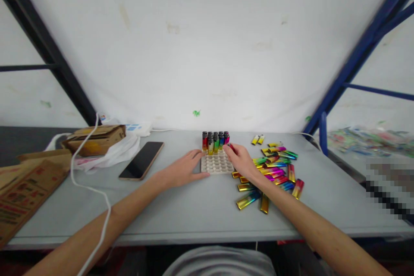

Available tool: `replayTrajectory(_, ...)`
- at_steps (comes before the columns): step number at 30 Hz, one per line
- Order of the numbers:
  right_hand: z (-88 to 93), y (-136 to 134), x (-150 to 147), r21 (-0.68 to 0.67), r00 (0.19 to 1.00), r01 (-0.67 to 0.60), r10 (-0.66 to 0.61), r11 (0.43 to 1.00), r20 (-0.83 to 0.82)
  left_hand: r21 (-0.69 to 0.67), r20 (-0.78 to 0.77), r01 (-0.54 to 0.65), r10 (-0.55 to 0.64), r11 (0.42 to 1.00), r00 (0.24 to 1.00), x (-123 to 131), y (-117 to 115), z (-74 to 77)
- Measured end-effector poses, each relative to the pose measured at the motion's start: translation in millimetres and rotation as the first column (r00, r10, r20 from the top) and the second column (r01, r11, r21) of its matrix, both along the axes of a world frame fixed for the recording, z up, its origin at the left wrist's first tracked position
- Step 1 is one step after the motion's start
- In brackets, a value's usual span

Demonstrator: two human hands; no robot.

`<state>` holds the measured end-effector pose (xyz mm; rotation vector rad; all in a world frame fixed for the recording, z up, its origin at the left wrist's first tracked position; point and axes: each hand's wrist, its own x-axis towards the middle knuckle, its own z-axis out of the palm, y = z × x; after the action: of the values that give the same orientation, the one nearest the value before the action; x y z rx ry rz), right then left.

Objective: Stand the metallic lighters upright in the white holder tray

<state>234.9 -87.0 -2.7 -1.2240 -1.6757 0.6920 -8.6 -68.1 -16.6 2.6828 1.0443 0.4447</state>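
Observation:
A white tray (pixel 216 164) with rows of holes lies on the table in front of me. Upright lighters (pixel 215 142) in several colours fill its back rows. My left hand (pixel 186 167) rests at the tray's left side, thumb and fingers stretched apart along its edge. Over the right end of the filled rows, my right hand (pixel 241 159) pinches a reddish lighter (pixel 230 145), mostly hidden by the fingers. Loose shiny lighters (pixel 248 200) lie in a pile to the right, partly under my right forearm.
Two yellow lighters (pixel 258 139) lie apart near the wall. At left are a black phone (pixel 142 160), a cardboard box (pixel 97 140), a white plastic bag (pixel 113 154) and flattened cardboard (pixel 35 189). A white cable (pixel 87 187) hangs across my left forearm. Blue frame bars (pixel 323 133) stand at right.

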Motion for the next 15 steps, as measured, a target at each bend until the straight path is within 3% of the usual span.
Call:
replayTrajectory(7, 18.4, 0, 8, 0.065, 0.96, -0.236, 0.222, 0.97, 0.171, -0.066, 0.066, -0.041, 0.045, 0.997, 0.997, 0, -7, -0.2)
replayTrajectory(11, 41.4, 12, 4, 0.268, 0.885, -0.303, 0.166, 0.914, 0.434, -0.053, 0.108, -0.031, 0.037, 0.998, 0.993, -1, -8, -7.5)
replayTrajectory(15, 58.8, 35, -9, 0.245, 0.808, -0.39, 0.202, 0.888, 0.553, -0.017, 0.091, -0.035, 0.036, 0.999, 0.995, 0, -10, -7.0)
